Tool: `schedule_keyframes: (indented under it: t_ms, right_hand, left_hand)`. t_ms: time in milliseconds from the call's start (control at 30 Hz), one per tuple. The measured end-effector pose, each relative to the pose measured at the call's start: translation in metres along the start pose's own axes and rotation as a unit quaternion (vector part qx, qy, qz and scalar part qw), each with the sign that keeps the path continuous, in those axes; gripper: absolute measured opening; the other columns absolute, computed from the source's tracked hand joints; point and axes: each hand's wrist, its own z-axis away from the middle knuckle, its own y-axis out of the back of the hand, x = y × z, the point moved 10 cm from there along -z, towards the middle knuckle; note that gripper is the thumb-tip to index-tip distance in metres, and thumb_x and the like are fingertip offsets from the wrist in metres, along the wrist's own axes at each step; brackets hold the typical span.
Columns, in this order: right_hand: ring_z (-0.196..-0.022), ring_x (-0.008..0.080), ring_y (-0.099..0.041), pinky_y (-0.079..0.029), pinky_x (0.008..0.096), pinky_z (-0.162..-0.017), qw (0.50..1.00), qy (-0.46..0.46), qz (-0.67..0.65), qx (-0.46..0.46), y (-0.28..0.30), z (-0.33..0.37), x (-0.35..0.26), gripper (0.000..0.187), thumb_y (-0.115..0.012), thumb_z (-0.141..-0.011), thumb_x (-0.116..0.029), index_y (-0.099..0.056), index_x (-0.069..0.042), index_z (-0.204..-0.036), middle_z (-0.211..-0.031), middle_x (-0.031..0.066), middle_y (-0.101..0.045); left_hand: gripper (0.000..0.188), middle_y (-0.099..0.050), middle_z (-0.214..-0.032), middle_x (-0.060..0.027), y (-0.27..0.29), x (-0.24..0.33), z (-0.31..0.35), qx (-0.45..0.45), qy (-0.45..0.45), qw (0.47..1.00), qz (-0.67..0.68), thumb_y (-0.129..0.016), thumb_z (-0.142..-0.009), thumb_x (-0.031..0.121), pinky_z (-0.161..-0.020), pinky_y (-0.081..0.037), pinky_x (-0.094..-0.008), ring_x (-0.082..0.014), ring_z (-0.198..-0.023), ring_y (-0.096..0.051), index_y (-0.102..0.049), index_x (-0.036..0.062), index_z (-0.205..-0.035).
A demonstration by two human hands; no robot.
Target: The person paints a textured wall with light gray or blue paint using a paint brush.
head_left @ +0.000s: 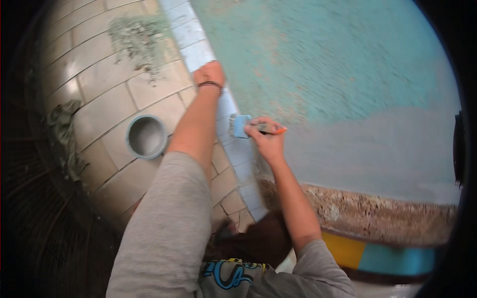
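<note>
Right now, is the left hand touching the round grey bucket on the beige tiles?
Apart. The head view shows the left hand resting on the light-blue tile edge, with bare beige tiles between it and the bucket.

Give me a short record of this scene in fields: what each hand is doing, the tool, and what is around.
right hand: right hand grips a paintbrush by its orange-tipped handle
brush position: bristles at the strip of light blue tiles
left hand: left hand rests flat on the same tile strip, a dark wristband at the wrist
container: round grey tub on the beige tiled floor
wall: turquoise surface, greyer lower down
stain: green patch on the floor tiles
</note>
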Motion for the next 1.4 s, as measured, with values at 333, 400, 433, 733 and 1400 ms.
schedule_keyframes:
  t_ms: [333,400,433,733,1400]
  right_hand:
    - [-0.072,0.0121,-0.063,-0.054,0.0256,-0.061,0.958,-0.065,-0.279,-0.03,-0.059,0.003,-0.007,0.024,-0.074,-0.081,-0.01,-0.06,-0.001,-0.098,-0.086,0.0066,-0.065]
    - [-0.072,0.0115,-0.063,-0.054,0.0259,-0.062,0.952,-0.061,-0.294,-0.061,-0.07,-0.001,-0.007,0.021,-0.073,-0.081,-0.01,-0.06,-0.002,-0.096,-0.083,0.006,-0.064]
    - [-0.072,0.0115,-0.063,-0.054,0.0259,-0.062,0.946,-0.031,-0.317,-0.059,-0.073,-0.009,-0.017,0.021,-0.073,-0.081,-0.01,-0.06,-0.002,-0.096,-0.083,0.006,-0.064]
    - [-0.066,0.0126,-0.064,-0.054,0.0238,-0.053,0.919,0.017,-0.341,-0.198,-0.13,-0.027,-0.101,0.027,-0.075,-0.078,-0.009,-0.059,-0.002,-0.097,-0.081,0.0073,-0.065]
    - [-0.059,0.0156,-0.064,-0.055,0.0258,-0.047,0.895,0.007,-0.441,-0.064,-0.099,-0.034,-0.071,0.023,-0.072,-0.079,-0.004,-0.057,0.003,-0.095,-0.079,0.0114,-0.065]
  left_hand:
    - [0.032,-0.067,-0.103,-0.0209,0.096,-0.063,-0.013,0.027,0.092,0.995,0.018,-0.065,-0.074,0.023,-0.085,-0.052,-0.0419,-0.0346,-0.098,-0.065,-0.069,0.0035,-0.099]
    - [0.036,-0.067,-0.103,-0.0217,0.119,-0.086,-0.007,0.045,0.086,0.995,-0.005,-0.068,-0.073,0.028,-0.086,-0.052,-0.0417,-0.0352,-0.098,-0.065,-0.069,0.0023,-0.099]
    - [0.038,-0.067,-0.103,-0.0218,0.126,-0.101,-0.014,0.062,0.059,0.996,-0.024,-0.069,-0.073,0.03,-0.086,-0.052,-0.0413,-0.0352,-0.098,-0.065,-0.068,0.002,-0.099]
    - [0.052,-0.067,-0.111,-0.0175,0.19,-0.206,0.059,-0.209,0.053,0.921,-0.324,-0.08,-0.065,0.031,-0.091,-0.051,-0.0394,-0.0308,-0.106,-0.063,-0.068,0.0039,-0.108]
    - [0.143,-0.045,-0.138,-0.0212,0.124,-0.222,0.21,-0.095,-0.112,0.987,0.07,-0.094,-0.034,0.052,-0.108,-0.037,-0.041,-0.0351,-0.129,-0.045,-0.016,0.0092,-0.146]
